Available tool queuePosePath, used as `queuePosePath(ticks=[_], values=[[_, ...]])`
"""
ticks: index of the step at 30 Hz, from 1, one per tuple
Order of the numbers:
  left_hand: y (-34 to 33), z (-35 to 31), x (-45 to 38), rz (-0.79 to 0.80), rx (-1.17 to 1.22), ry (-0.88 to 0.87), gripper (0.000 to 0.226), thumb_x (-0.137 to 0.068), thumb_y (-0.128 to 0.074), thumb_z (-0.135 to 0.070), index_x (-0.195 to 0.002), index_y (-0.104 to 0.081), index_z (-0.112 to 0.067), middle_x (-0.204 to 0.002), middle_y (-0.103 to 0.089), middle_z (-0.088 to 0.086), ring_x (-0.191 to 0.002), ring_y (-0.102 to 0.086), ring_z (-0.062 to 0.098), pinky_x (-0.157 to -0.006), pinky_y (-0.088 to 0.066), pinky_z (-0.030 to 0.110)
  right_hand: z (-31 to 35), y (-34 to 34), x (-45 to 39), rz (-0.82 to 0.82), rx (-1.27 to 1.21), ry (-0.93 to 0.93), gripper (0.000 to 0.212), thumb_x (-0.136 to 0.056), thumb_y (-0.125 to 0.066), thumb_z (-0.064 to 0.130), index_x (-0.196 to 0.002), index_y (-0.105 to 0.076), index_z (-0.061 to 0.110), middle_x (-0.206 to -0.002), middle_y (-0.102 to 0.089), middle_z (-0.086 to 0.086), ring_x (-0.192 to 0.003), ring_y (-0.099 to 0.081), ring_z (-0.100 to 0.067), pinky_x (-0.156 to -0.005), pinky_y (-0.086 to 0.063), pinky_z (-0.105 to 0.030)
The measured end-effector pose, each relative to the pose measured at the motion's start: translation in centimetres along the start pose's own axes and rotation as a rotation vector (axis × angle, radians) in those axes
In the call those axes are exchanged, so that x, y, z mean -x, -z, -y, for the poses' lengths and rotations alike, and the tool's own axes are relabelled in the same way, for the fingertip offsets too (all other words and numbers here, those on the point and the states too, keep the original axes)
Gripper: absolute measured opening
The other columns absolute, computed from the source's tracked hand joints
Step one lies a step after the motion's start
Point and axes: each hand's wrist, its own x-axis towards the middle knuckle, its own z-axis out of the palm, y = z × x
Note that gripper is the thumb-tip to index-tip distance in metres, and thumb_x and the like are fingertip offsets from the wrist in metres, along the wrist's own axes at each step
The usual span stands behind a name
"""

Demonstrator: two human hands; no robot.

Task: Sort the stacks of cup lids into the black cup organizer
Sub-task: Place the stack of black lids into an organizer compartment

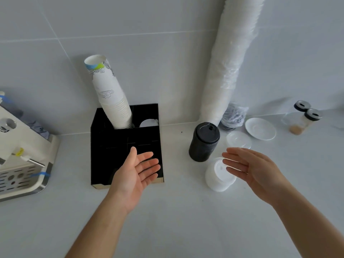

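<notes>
A: Count check. What was on the surface (176, 220)?

B: Three loose lid stacks. One black stack (203, 142), upright, right of the black organizer (111, 146). One white stack (218, 175) just in front of it, tilted. One short clear stack (238, 139) behind the white one, beside the black one. Plus a fourth lot, white lids (149, 122), already sitting in the organizer's back right compartment.

A: Cups?

B: One paper cup stack (111, 97), leaning left out of the back middle compartment. One long wrapped sleeve of white cups (230, 58) stood against the wall, with a dark bagged bundle (233, 116) at its foot.

A: Your hands?

B: Both empty. Your left hand (134, 175) was palm up, fingers spread apart, over the organizer's front right corner. It hid the front compartments there. Your right hand (249, 166) was open too, fingers straight and close together, hovering over the white stack's right edge. No grip on anything.

A: Other clutter?

B: One white saucer (260, 128) behind the clear lids. Two glass jars (301, 118) with dark caps further right. One coffee machine (22, 155) at the left edge, well apart from the organizer.
</notes>
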Motion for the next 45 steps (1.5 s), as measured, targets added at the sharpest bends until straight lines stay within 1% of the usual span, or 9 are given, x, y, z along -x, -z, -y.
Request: queuePosePath(ticks=[13, 16, 20, 23, 28, 31, 36, 42, 45], values=[[-8.3, 1.0, -4.3, 0.045, -0.176, 0.025, 0.038, -0.095, -0.053, -0.042, -0.120, -0.062, -0.016, -0.119, -0.068, 0.008, -0.109, -0.065, 0.018, -0.095, -0.050, 0.036, 3.1, 1.9, -8.3, 0.073, 0.187, 0.008, 0.018, -0.095, -0.064, 0.020, -0.111, -0.070, 0.013, -0.116, -0.071, -0.005, -0.112, -0.065, -0.022, -0.098, -0.052, -0.041], [-10.0, 1.5, -6.1, 0.074, -0.237, 0.049, 0.043, -0.094, -0.055, -0.043, -0.130, -0.055, -0.019, -0.128, -0.061, 0.004, -0.116, -0.059, 0.017, -0.100, -0.047, 0.036, 2.7, 0.7, -10.6, 0.119, 0.271, 0.016, 0.036, -0.094, -0.066, 0.022, -0.129, -0.062, 0.016, -0.127, -0.064, 0.001, -0.117, -0.060, -0.016, -0.105, -0.047, -0.041], [-11.9, 2.5, -8.6, 0.104, -0.298, 0.119, 0.016, -0.091, -0.058, -0.047, -0.101, -0.055, -0.036, -0.135, -0.053, -0.001, -0.124, -0.052, 0.017, -0.103, -0.043, 0.035, 1.8, -0.5, -13.0, 0.145, 0.373, -0.003, 0.059, -0.091, -0.067, 0.033, -0.146, -0.047, 0.025, -0.144, -0.049, 0.006, -0.135, -0.046, -0.015, -0.115, -0.038, -0.045], [-12.6, 3.3, -10.5, 0.111, -0.298, 0.177, 0.039, -0.089, -0.058, -0.055, -0.121, -0.051, -0.034, -0.145, -0.046, -0.002, -0.131, -0.046, 0.017, -0.105, -0.041, 0.035, 1.0, -1.2, -14.2, 0.136, 0.398, -0.025, 0.060, -0.090, -0.066, 0.038, -0.146, -0.047, 0.028, -0.142, -0.051, 0.006, -0.134, -0.047, -0.016, -0.113, -0.038, -0.044], [-13.1, 4.3, -12.8, 0.123, -0.280, 0.270, 0.078, -0.082, -0.054, -0.069, -0.147, -0.038, -0.029, -0.156, -0.034, 0.001, -0.142, -0.036, 0.021, -0.112, -0.035, 0.040, 0.2, -2.2, -15.4, 0.155, 0.361, -0.061, 0.012, -0.092, -0.064, 0.031, -0.103, -0.066, 0.037, -0.115, -0.070, 0.006, -0.109, -0.062, -0.014, -0.089, -0.045, -0.031], [-13.1, 4.7, -13.5, 0.118, -0.263, 0.287, 0.083, -0.080, -0.052, -0.072, -0.149, -0.034, -0.031, -0.158, -0.031, 0.003, -0.143, -0.033, 0.022, -0.114, -0.032, 0.042, -0.3, -2.6, -16.1, 0.149, 0.327, -0.085, 0.023, -0.090, -0.066, 0.031, -0.113, -0.066, 0.033, -0.113, -0.072, 0.007, -0.109, -0.064, -0.013, -0.091, -0.047, -0.030], [-12.8, 5.6, -14.6, 0.053, -0.198, 0.337, 0.087, -0.080, -0.050, -0.074, -0.151, -0.032, -0.028, -0.160, -0.028, 0.003, -0.145, -0.031, 0.022, -0.116, -0.030, 0.045, -0.3, -3.2, -16.7, 0.192, 0.276, -0.138, 0.024, -0.094, -0.064, 0.028, -0.118, -0.064, 0.029, -0.110, -0.071, 0.011, -0.094, -0.063, -0.001, -0.072, -0.046, -0.022], [-13.0, 7.3, -16.6, 0.018, -0.161, 0.414, 0.080, -0.088, -0.041, -0.070, -0.150, -0.034, -0.020, -0.158, -0.032, 0.004, -0.144, -0.032, 0.022, -0.117, -0.029, 0.042, -0.7, -3.1, -17.4, 0.197, 0.258, -0.260, 0.034, -0.089, -0.065, 0.043, -0.121, -0.064, 0.034, -0.121, -0.067, 0.013, -0.119, -0.057, -0.014, -0.104, -0.041, -0.046], [-13.1, 8.2, -17.6, 0.015, -0.188, 0.410, 0.077, -0.088, -0.036, -0.071, -0.144, -0.044, -0.018, -0.150, -0.046, 0.002, -0.138, -0.042, 0.018, -0.113, -0.032, 0.038, -0.9, -2.9, -17.7, 0.198, 0.250, -0.280, 0.036, -0.087, -0.066, 0.046, -0.122, -0.064, 0.036, -0.123, -0.066, 0.013, -0.123, -0.055, -0.016, -0.109, -0.039, -0.050]])
